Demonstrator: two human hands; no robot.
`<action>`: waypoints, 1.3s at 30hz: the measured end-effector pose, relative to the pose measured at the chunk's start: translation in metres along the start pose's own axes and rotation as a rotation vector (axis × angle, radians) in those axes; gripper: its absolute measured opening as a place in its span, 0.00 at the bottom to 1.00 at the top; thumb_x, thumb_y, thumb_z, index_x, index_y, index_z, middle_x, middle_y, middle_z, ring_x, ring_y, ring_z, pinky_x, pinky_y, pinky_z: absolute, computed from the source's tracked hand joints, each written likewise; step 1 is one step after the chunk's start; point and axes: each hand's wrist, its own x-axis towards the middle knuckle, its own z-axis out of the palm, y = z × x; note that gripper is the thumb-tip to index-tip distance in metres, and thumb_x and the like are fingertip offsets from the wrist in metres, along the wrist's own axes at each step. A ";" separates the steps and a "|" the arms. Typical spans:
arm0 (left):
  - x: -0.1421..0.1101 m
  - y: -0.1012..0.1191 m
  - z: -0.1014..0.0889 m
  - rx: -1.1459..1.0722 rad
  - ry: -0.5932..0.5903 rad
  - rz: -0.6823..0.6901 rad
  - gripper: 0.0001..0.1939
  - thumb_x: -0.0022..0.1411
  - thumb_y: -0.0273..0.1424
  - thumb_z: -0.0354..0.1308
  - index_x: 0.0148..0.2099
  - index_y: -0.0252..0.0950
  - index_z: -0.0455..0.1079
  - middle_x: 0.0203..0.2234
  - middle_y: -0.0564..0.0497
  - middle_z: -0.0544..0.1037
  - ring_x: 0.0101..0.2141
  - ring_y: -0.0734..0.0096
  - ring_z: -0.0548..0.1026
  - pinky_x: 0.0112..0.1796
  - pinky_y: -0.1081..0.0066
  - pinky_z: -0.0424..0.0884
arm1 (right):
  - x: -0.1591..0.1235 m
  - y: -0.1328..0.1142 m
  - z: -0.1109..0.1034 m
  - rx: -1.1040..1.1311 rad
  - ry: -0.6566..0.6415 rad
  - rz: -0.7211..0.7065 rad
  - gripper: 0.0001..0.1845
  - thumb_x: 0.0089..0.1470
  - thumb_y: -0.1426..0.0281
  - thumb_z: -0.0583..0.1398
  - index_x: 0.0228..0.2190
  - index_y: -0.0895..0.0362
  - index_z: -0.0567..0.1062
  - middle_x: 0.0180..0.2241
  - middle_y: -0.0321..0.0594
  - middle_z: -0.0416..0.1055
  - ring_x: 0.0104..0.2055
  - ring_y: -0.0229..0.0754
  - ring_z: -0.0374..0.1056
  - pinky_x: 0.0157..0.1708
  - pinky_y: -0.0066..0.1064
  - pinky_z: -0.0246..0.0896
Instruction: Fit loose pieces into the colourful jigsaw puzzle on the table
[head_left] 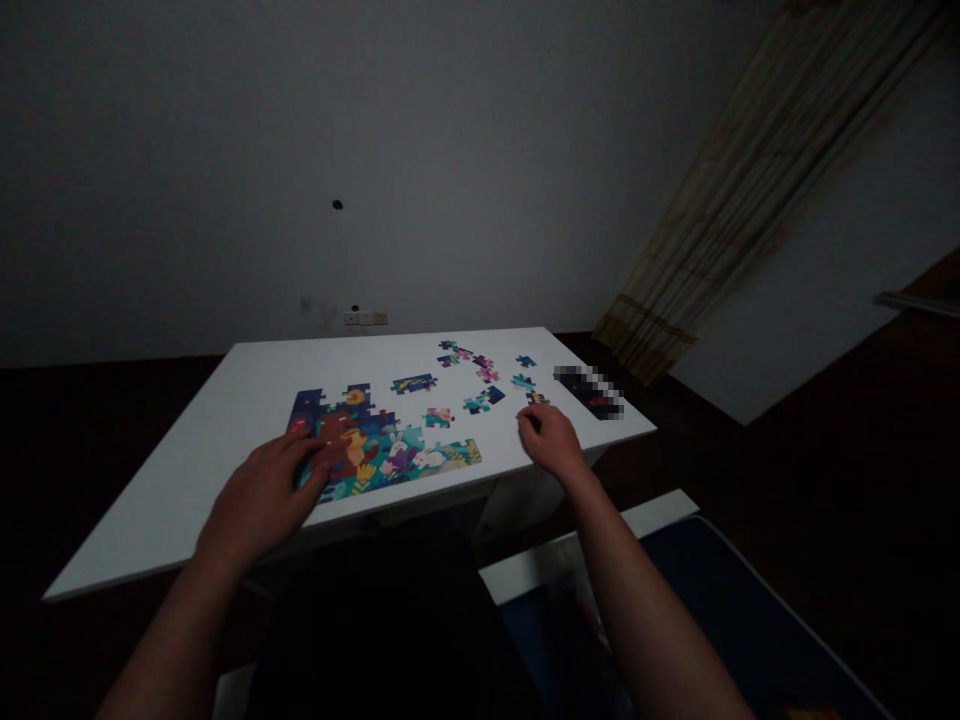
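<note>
White table fills the dim room before you. Your left hand lies flat, fingers spread, on the half-built puzzle. Your right hand curls, fingertips down beside a loose piece. Beyond, scattered pieces lie apart.

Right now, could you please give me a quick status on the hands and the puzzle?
Left hand flat on assembled puzzle. Right hand at a loose piece. More pieces scattered on table.
</note>
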 end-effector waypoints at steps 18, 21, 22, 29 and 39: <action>0.002 -0.025 0.033 -0.007 -0.031 -0.046 0.32 0.71 0.50 0.45 0.59 0.34 0.77 0.63 0.38 0.73 0.61 0.45 0.72 0.60 0.49 0.69 | 0.022 -0.019 0.027 -0.164 0.016 -0.156 0.16 0.68 0.65 0.56 0.51 0.53 0.80 0.51 0.52 0.74 0.56 0.59 0.64 0.60 0.51 0.60; 0.002 -0.025 0.032 0.000 -0.033 -0.052 0.32 0.71 0.51 0.45 0.59 0.35 0.77 0.63 0.39 0.73 0.61 0.45 0.72 0.60 0.49 0.70 | 0.036 -0.033 0.039 -0.135 -0.041 -0.205 0.20 0.67 0.61 0.58 0.57 0.50 0.76 0.59 0.52 0.69 0.62 0.60 0.60 0.63 0.54 0.57; 0.002 -0.025 0.031 -0.002 -0.034 -0.051 0.32 0.72 0.51 0.45 0.59 0.35 0.77 0.63 0.39 0.73 0.61 0.45 0.72 0.60 0.50 0.70 | 0.040 -0.036 0.043 -0.133 -0.063 -0.201 0.21 0.67 0.61 0.58 0.58 0.50 0.76 0.60 0.52 0.68 0.63 0.61 0.59 0.64 0.54 0.56; 0.000 -0.020 0.025 -0.021 -0.039 -0.036 0.32 0.73 0.50 0.44 0.60 0.34 0.77 0.62 0.37 0.74 0.61 0.46 0.72 0.61 0.51 0.68 | 0.046 -0.038 0.053 -0.043 -0.084 -0.128 0.13 0.64 0.64 0.61 0.49 0.50 0.80 0.58 0.50 0.70 0.66 0.60 0.58 0.66 0.55 0.54; -0.001 -0.018 0.022 -0.022 -0.055 -0.030 0.31 0.73 0.49 0.44 0.59 0.34 0.77 0.61 0.37 0.75 0.60 0.47 0.72 0.61 0.53 0.68 | 0.024 -0.043 0.044 0.044 -0.092 -0.148 0.15 0.61 0.72 0.60 0.48 0.48 0.78 0.51 0.44 0.77 0.62 0.55 0.63 0.63 0.52 0.59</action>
